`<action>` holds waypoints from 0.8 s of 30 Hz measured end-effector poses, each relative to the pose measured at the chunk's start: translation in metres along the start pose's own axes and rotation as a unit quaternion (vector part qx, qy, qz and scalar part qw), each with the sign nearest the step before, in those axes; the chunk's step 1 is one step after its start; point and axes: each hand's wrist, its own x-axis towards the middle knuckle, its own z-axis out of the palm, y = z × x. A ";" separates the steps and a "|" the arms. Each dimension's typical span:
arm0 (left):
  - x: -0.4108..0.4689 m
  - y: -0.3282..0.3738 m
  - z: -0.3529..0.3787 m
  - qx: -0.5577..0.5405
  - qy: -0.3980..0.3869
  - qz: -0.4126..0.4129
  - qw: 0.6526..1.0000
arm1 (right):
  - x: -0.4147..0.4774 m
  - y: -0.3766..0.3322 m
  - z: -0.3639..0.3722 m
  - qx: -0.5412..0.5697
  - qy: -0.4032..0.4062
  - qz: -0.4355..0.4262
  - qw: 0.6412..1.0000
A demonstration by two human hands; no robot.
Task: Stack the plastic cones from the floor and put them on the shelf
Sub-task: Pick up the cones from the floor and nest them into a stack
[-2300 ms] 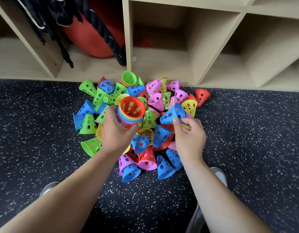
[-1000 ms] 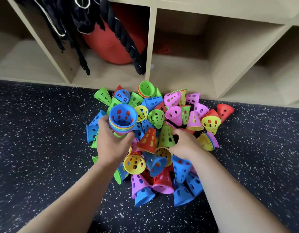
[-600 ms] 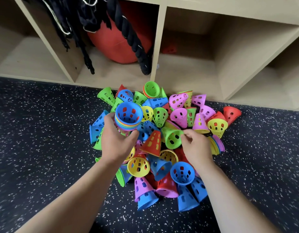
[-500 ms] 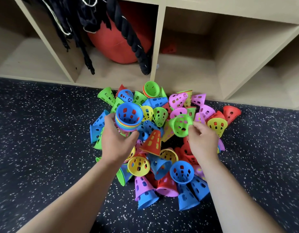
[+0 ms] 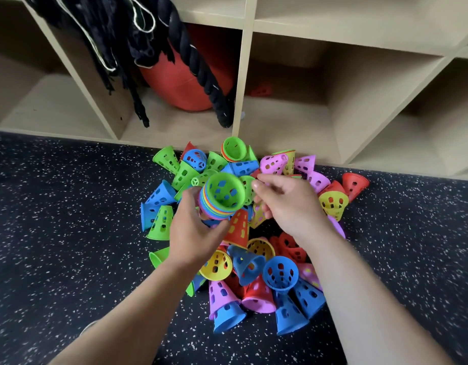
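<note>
Setting: dark speckled floor [image 5: 69,206] runs up to a wooden shelf [image 5: 285,122] of open compartments. A red ball [image 5: 180,83] and a black rope [image 5: 201,69] occupy one compartment. The one to its right is almost bare.
Pile: many loose cones [image 5: 254,272] in mixed colours lie heaped on the floor, just in front of the shelf.
Stack position: you hold the stack [image 5: 217,209] above the pile, mouth tilted toward you.
Change: half a second ago the top of the stack was blue and your right hand carried a green cone [image 5: 223,193]. That cone now sits nested as the top layer.
Left grip: your left hand [image 5: 194,233] wraps the stack from below, fingers and thumb curled round its sides.
Right grip: your right hand [image 5: 293,206] hovers just beside the rim, fingers loosely curled. Nothing shows between them.
Consequence: one more cone is added, and the right hand is free for the next pick.
Progress: judged early, since most cones remain on the floor and none of the stack has reached the shelf.
Next: select a cone lying free on top of the pile. Keep the stack mouth facing you so each cone seats fully.
</note>
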 end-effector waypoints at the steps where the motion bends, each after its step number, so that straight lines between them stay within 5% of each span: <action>1: 0.000 0.001 -0.001 -0.002 -0.002 0.001 1.000 | 0.000 0.003 0.000 -0.001 0.028 0.004 1.000; 5: 0.006 -0.003 -0.002 -0.008 -0.002 -0.009 1.000 | 0.007 0.013 -0.005 0.030 0.096 0.044 0.994; 9: 0.011 -0.010 -0.004 -0.013 0.017 -0.010 1.000 | 0.025 0.037 -0.009 -0.062 0.092 0.071 0.991; 24: 0.036 -0.037 -0.008 0.006 0.054 -0.054 0.997 | 0.119 0.066 0.032 -0.338 -0.019 0.051 0.940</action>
